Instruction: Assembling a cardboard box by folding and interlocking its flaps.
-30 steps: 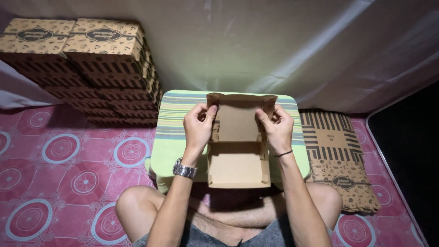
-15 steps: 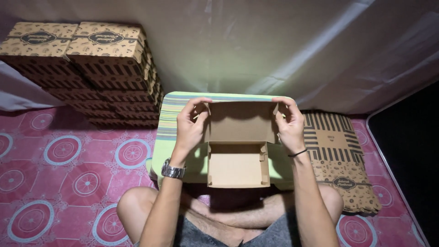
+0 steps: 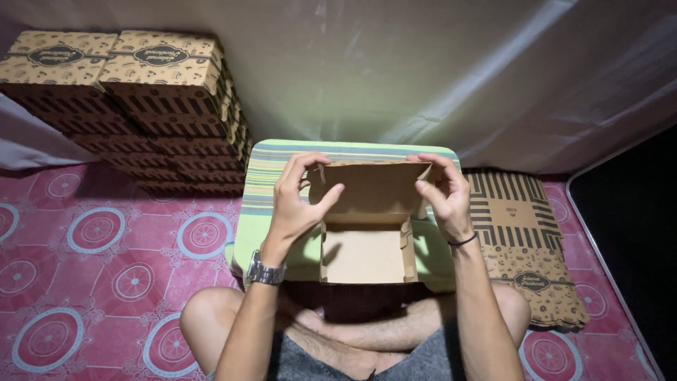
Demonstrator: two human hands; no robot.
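On the small green-striped surface [image 3: 282,159], just ahead of the crossed legs, sits a half-folded brown cardboard box [image 3: 367,250], its tray toward the body and its lid flap standing up at the far side. Left hand [image 3: 296,204] pinches the lid's left corner, thumb in front and fingers curled over the top edge; right hand [image 3: 441,194] is clamped the same way on the right corner. Both are closed on the flap, not open. Risks, as judged: uneven pull from the two hands could skew the fold line and crease the lid off-square; a hard pinch may crush the corners; the small side tabs (one shows bent inward at the tray's right wall) could catch or tear if forced; the light tray, unheld, may slide toward the near edge. Material: plain matte kraft board inside, thin, stiff along score lines, slightly bowed along the lid. Beside the right forearm lies a stack of flat blanks [image 3: 525,247], printed with dark stripes and small motifs. At far left stand piled finished boxes [image 3: 134,99], rectangular, same print. Floor mat [image 3: 92,275] is pink with ringed circles; pale draped sheet [image 3: 395,63] behind.
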